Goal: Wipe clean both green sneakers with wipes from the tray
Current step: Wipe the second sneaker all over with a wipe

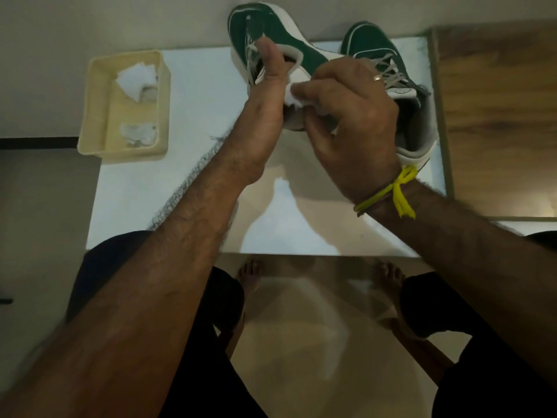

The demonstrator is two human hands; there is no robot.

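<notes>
Wipes (137,78) crumpled in cream tray (93,95), beside hand-held sneaker (271,31).

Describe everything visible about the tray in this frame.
The tray is a shallow rectangular tub, pale cream, plastic by its look, with a rolled rim. It sits flat at the table's far left corner, left of both sneakers, touched by neither hand. Inside lie a white wipe at the far end and a crumpled, greyer wipe at the near end.

White table (180,188) carries tray (90,116) and sneaker (373,46).
</notes>
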